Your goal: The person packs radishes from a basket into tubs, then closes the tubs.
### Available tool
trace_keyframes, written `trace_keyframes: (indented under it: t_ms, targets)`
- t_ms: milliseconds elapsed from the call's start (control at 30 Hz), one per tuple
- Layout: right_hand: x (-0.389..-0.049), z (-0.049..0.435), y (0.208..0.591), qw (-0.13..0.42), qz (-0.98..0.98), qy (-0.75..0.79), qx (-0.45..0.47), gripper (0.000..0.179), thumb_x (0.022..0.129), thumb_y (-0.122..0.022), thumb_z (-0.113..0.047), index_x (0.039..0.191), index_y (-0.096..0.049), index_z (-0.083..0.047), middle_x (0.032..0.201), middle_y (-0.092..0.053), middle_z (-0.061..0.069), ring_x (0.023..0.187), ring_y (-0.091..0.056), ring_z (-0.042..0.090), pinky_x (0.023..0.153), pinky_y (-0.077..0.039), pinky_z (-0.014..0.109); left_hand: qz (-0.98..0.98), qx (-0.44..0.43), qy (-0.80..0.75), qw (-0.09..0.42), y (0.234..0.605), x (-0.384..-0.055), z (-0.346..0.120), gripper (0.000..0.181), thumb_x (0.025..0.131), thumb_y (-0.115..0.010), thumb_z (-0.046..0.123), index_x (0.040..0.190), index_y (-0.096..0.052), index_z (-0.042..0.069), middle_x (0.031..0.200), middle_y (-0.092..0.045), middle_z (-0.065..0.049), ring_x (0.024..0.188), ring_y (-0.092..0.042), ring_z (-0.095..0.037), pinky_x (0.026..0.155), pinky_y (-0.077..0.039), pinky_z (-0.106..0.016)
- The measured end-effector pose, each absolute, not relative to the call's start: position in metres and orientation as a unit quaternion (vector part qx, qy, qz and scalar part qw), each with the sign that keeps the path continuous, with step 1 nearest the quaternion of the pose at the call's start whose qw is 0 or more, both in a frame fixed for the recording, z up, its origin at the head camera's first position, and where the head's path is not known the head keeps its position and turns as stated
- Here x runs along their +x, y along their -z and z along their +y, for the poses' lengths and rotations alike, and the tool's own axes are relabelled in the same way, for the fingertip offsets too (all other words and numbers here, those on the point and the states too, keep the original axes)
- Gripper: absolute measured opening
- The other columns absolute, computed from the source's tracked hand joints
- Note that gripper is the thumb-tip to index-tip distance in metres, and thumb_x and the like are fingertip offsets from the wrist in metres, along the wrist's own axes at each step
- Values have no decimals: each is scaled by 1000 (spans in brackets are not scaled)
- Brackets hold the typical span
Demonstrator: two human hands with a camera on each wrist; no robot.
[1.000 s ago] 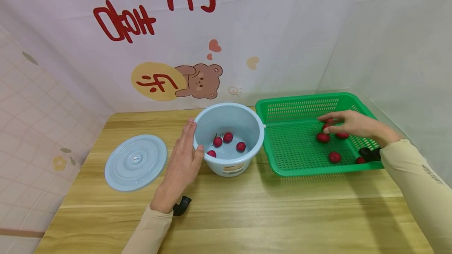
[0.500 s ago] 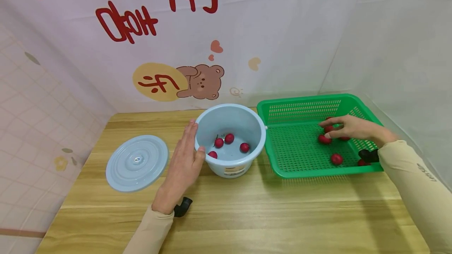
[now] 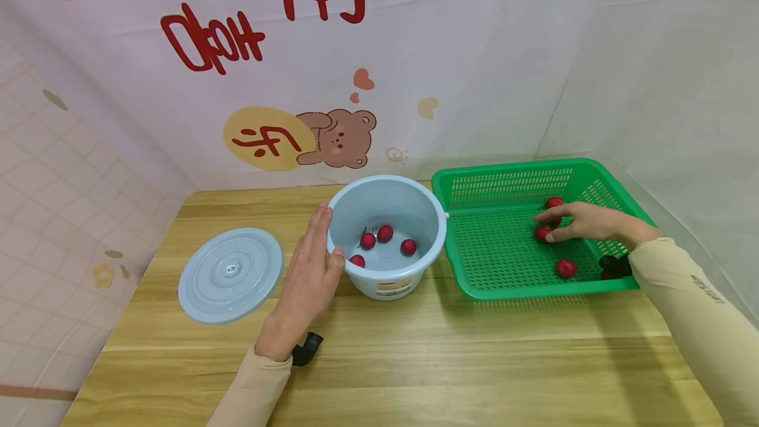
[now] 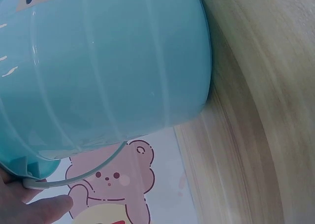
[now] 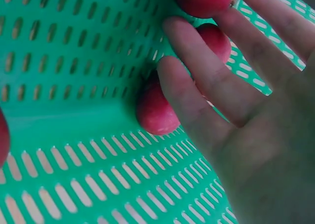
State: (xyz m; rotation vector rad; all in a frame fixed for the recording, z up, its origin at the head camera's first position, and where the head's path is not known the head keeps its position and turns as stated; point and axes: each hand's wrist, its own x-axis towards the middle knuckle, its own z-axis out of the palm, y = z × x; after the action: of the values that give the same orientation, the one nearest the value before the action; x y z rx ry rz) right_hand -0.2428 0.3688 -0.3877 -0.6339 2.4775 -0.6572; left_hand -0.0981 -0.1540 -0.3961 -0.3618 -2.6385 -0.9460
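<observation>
My left hand (image 3: 311, 275) lies along the left side of a light blue plastic bucket (image 3: 385, 203), straight fingers at its rim. Several small round red fruits (image 3: 385, 234), some with stems, lie inside. In the left wrist view, the fingertips (image 4: 51, 209) are beside the bucket's thin handle (image 4: 83, 176). My right hand (image 3: 593, 221) reaches low into a green plastic basket (image 3: 534, 292), thumb tip right at a red fruit (image 3: 542, 234). In the right wrist view its fingers are extended, uncurled, close over red fruits (image 5: 156, 111); the thumb is hidden there.
A light blue lid (image 3: 204, 282) lies flat on the wooden table (image 3: 415, 361), left of the bucket. Another red fruit (image 3: 566, 268) sits near the basket's front wall. A white printed cloth (image 3: 474, 51) hangs behind the table. The basket stands right beside the bucket.
My right hand has lowered onto the fruits and shifted slightly, so the fruit at the basket's back shows more clearly. My left hand stays at the bucket.
</observation>
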Motion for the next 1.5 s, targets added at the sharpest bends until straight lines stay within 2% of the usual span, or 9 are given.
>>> trace_keyframes:
  t_ms: [167, 367, 500, 800, 1033, 1100, 1267, 1500]
  targets:
    - [-244, 367, 388, 253, 908, 235, -236, 54, 97, -72, -21, 142, -58, 5, 141, -55, 34, 132, -46, 57, 100, -47, 66, -922, -125, 329, 158, 396, -97, -155, 67, 104, -41, 30, 164, -23, 7, 172, -19, -7, 156, -24, -29, 120, -26, -64]
    - [-244, 368, 390, 272, 901, 252, -226, 51, 97, -70, -12, 142, -56, 8, 140, -53, 38, 121, -61, 47, 97, -52, 58, -922, -125, 331, 158, 397, -97, -155, 67, 104, -41, 30, 164, -23, 7, 172, -19, -8, 156, -24, -29, 120, -25, -63]
    - [-244, 369, 391, 272, 903, 246, -222, 49, 97, -68, -10, 142, -57, 6, 141, -53, 37, 119, -63, 44, 97, -53, 58, -921, -126, 332, 159, 397, -98, -155, 67, 103, -41, 30, 164, -23, 8, 172, -20, -8, 155, -25, -28, 121, -25, -62]
    - [-245, 372, 392, 247, 911, 231, -236, 44, 96, -70, -10, 137, -61, 3, 133, -59, 31, 113, -65, 40, 92, -55, 55, -923, -125, 327, 159, 396, -98, -154, 68, 103, -40, 30, 164, -23, 8, 172, -19, -6, 155, -25, -28, 121, -26, -61]
    - [-240, 369, 382, 216, 917, 244, -231, 42, 99, -69, -13, 138, -62, -2, 132, -64, 22, 121, -59, 48, 91, -54, 55, -923, -124, 327, 161, 396, -97, -154, 67, 104, -40, 31, 164, -23, 8, 172, -19, -6, 155, -25, -28, 121, -26, -62]
    - [-239, 366, 378, 213, 917, 254, -224, 42, 100, -68, -15, 139, -61, -3, 133, -65, 19, 121, -61, 44, 90, -54, 50, -923, -124, 328, 161, 397, -97, -154, 67, 104, -40, 31, 165, -23, 8, 173, -18, -6, 156, -25, -28, 121, -26, -61]
    - [-236, 361, 365, 194, 923, 255, -215, 44, 102, -66, -20, 142, -59, -6, 133, -64, 14, 107, -64, 28, 81, -52, 37, -922, -124, 329, 164, 398, -96, -155, 67, 104, -41, 30, 164, -23, 8, 172, -19, -6, 156, -24, -28, 122, -25, -59]
    - [-227, 358, 347, 162, 933, 248, -203, 44, 103, -65, -28, 144, -58, -12, 122, -72, 7, 113, -68, 29, 84, -53, 42, -923, -125, 328, 162, 397, -98, -154, 67, 104, -41, 31, 165, -23, 8, 173, -18, -5, 156, -24, -28, 122, -25, -58]
